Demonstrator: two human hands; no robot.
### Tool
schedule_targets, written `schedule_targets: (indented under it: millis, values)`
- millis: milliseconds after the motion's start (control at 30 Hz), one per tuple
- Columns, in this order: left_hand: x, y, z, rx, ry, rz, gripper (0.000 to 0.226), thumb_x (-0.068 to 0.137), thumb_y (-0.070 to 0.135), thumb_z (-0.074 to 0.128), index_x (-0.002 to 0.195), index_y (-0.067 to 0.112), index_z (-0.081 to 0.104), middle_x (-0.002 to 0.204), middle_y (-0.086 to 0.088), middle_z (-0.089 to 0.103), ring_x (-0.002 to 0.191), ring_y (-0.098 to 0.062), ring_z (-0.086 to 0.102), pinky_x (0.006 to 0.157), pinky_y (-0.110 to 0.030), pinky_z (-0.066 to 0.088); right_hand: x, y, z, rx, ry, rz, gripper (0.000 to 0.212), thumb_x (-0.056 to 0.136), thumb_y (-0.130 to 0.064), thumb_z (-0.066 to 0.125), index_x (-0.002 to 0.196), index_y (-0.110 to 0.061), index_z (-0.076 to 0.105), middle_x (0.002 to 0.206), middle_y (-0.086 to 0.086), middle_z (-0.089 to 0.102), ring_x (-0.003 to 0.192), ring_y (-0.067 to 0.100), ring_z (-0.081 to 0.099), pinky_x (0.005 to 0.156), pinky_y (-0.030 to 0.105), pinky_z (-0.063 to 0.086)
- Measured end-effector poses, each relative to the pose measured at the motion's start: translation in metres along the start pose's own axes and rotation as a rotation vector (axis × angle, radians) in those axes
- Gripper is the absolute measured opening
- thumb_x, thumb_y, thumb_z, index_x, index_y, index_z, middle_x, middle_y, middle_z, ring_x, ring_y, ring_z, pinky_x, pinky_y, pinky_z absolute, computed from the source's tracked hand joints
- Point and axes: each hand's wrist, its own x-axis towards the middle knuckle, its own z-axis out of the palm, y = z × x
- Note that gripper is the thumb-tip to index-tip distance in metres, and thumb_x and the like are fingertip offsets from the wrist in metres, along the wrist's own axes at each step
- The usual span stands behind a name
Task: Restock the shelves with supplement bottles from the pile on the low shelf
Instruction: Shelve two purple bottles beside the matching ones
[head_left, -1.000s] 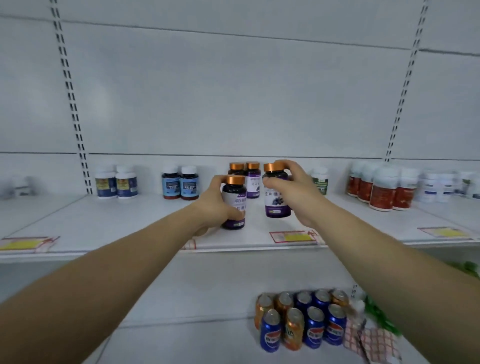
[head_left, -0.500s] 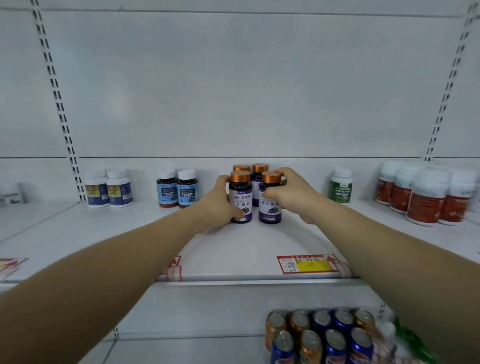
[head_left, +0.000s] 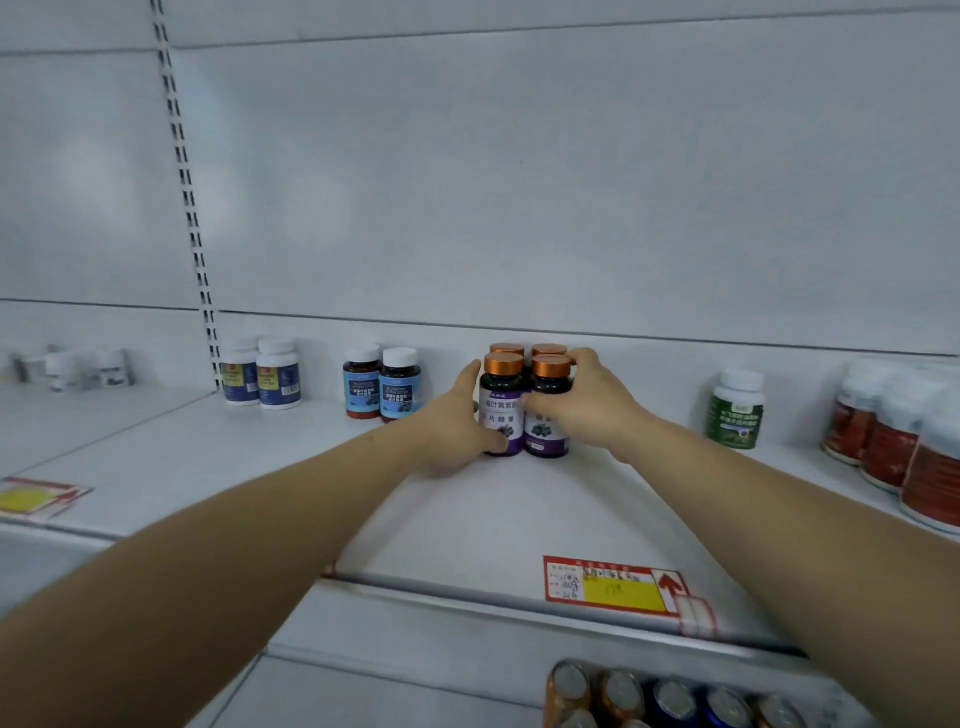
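Note:
Two dark bottles with copper caps and purple labels stand side by side on the white shelf (head_left: 467, 519). My left hand (head_left: 452, 426) grips the left bottle (head_left: 502, 405) from its left side. My right hand (head_left: 582, 405) wraps around the right bottle (head_left: 548, 410), fingers over its cap and upper body. Two more copper-capped bottles (head_left: 524, 349) stand directly behind them, only their caps showing.
Blue-labelled bottles (head_left: 382, 384) and a white-capped pair (head_left: 265, 376) stand to the left, a green-labelled bottle (head_left: 735, 410) and red-labelled jars (head_left: 893, 447) to the right. A red and yellow price tag (head_left: 613, 587) sits on the shelf edge. Drink cans (head_left: 670, 696) lie on the shelf below.
Both hands carried the two bottles back and set them down in front of the rear pair. The camera moved closer and the view shifted right.

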Motion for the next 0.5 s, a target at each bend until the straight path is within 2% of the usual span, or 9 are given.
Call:
schedule_targets:
  millis: [100, 167, 233, 333, 433, 500]
  values:
    - [-0.018, -0.004, -0.018, 0.092, -0.018, -0.045, 0.095, 0.080, 0.039, 0.069, 0.148, 0.036, 0.004, 0.151, -0.003, 0.031, 0.131, -0.024, 0.040, 0.103, -0.033, 0.035, 0.004, -0.017, -0.010, -0.210, 0.074, -0.063, 0.081, 0.072, -0.049, 0.070, 0.139, -0.022, 0.034, 0.138, 0.005, 0.041, 0.120, 0.025, 0.049, 0.085, 0.029, 0.040]
    - [-0.041, -0.011, -0.033, 0.182, -0.003, -0.039, 0.085, 0.082, 0.043, 0.066, 0.148, 0.033, 0.013, 0.152, 0.001, 0.030, 0.132, -0.021, 0.038, 0.102, -0.030, 0.031, 0.004, -0.039, -0.010, -0.314, 0.085, -0.150, 0.083, 0.073, -0.056, 0.065, 0.142, -0.023, 0.033, 0.142, 0.005, 0.036, 0.127, 0.025, 0.042, 0.091, 0.032, 0.038]
    - [-0.070, -0.021, -0.053, 0.279, 0.031, -0.026, 0.076, 0.083, 0.046, 0.063, 0.146, 0.033, 0.022, 0.151, 0.004, 0.030, 0.131, -0.019, 0.038, 0.098, -0.025, 0.029, 0.001, -0.067, 0.003, -0.385, 0.018, -0.237, 0.079, 0.076, -0.060, 0.061, 0.142, -0.025, 0.033, 0.144, 0.003, 0.035, 0.128, 0.023, 0.040, 0.091, 0.032, 0.035]
    - [-0.123, -0.043, -0.088, 0.366, 0.096, -0.034, 0.068, 0.084, 0.048, 0.061, 0.143, 0.036, 0.029, 0.149, 0.008, 0.033, 0.123, -0.014, 0.045, 0.089, -0.018, 0.031, -0.009, -0.114, 0.053, -0.449, -0.100, -0.340, 0.076, 0.079, -0.062, 0.056, 0.142, -0.026, 0.034, 0.147, 0.001, 0.036, 0.128, 0.023, 0.040, 0.090, 0.032, 0.034]
    - [-0.188, -0.082, -0.128, 0.458, 0.217, -0.047, 0.066, 0.083, 0.051, 0.060, 0.141, 0.037, 0.033, 0.150, 0.011, 0.031, 0.131, -0.011, 0.036, 0.094, -0.020, 0.024, -0.030, -0.168, 0.129, -0.438, -0.189, -0.423, 0.075, 0.079, -0.062, 0.058, 0.141, -0.026, 0.037, 0.145, 0.002, 0.041, 0.125, 0.023, 0.044, 0.085, 0.031, 0.035]
    - [-0.237, -0.119, -0.155, 0.484, 0.272, -0.086, 0.066, 0.082, 0.053, 0.060, 0.140, 0.037, 0.034, 0.148, 0.013, 0.033, 0.131, -0.009, 0.035, 0.093, -0.019, 0.022, -0.051, -0.208, 0.187, -0.406, -0.273, -0.480, 0.075, 0.080, -0.063, 0.057, 0.142, -0.026, 0.036, 0.146, 0.002, 0.039, 0.126, 0.023, 0.043, 0.088, 0.032, 0.036]
